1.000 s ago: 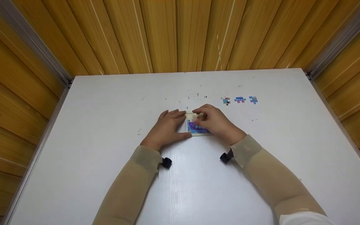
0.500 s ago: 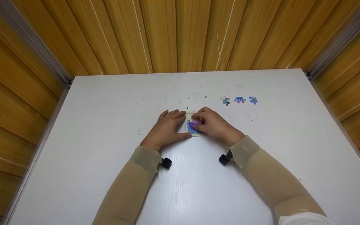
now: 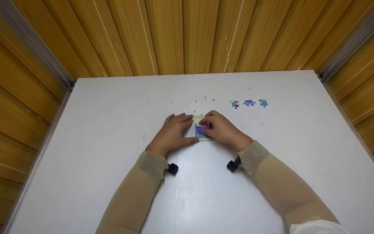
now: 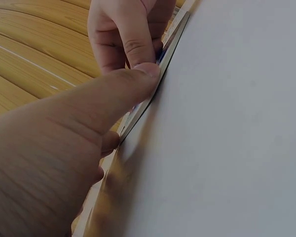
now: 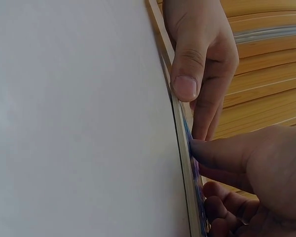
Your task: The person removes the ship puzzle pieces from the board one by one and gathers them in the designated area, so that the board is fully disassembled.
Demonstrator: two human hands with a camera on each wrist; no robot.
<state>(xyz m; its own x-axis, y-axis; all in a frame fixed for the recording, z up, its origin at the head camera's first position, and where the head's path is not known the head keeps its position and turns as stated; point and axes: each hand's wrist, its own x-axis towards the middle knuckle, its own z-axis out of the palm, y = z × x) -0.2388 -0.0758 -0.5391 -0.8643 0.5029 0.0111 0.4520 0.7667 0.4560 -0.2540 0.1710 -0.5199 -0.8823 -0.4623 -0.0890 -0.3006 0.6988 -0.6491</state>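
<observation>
A small jigsaw puzzle board (image 3: pixel 197 119) with a pale wooden rim lies mid-table, part of its blue and purple picture showing. My left hand (image 3: pixel 174 133) lies along its left side with fingers extended. The left thumb (image 4: pixel 147 74) rests on the near rim, and the fingertips touch the far left corner. Over the board's right half, my right hand (image 3: pixel 224 130) pinches a purple puzzle piece (image 3: pixel 202 129) with curled fingers, low against the picture. In the right wrist view, the right thumb (image 5: pixel 212 150) touches the puzzle surface. The right hand hides much of the board.
Three loose puzzle pieces lie in a row beyond the right hand: a multicoloured one (image 3: pixel 235 104), a blue one (image 3: pixel 249 103) and another blue one (image 3: pixel 263 103). Small dark marks dot the white table (image 3: pixel 125 107). Wood-panelled walls (image 3: pixel 170 39) stand around it.
My right hand has shifted slightly left and down over the board, its fingers drawing together around the purple piece. It barely moves in the last half second. My left hand stays put.
</observation>
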